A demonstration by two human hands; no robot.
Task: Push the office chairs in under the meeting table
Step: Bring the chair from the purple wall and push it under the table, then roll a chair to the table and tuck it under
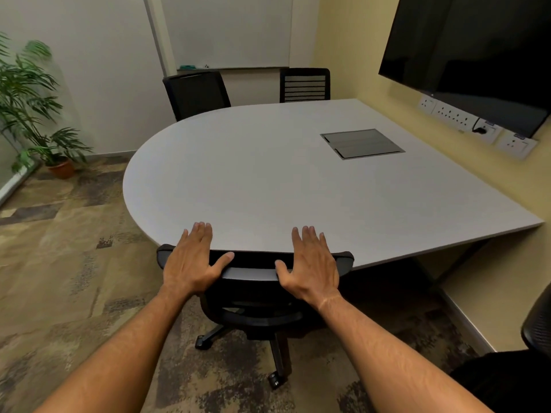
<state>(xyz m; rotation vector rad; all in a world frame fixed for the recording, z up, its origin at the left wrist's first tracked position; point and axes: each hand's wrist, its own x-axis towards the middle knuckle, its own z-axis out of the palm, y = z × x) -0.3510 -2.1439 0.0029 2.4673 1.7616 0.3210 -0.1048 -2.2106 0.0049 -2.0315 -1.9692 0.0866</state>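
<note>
At the near curved edge of the grey meeting table [268, 180], a black office chair [256, 296] faces the tabletop, backrest top running left to right, left hand [190, 260] and right hand [310, 266] resting flat on it, fingers straight

The room around me is evenly lit and fairly soft, with light falling from above. My table [268, 174] shows a pale, smooth sheen without hard glare. Deep shadow pools under it, where the chair [256, 296] goes almost black. The dark screen [477, 55] gives only faint reflections. Straight lines bow toward the edges, and the plant [32, 108] at left looks smeared and soft.
</note>
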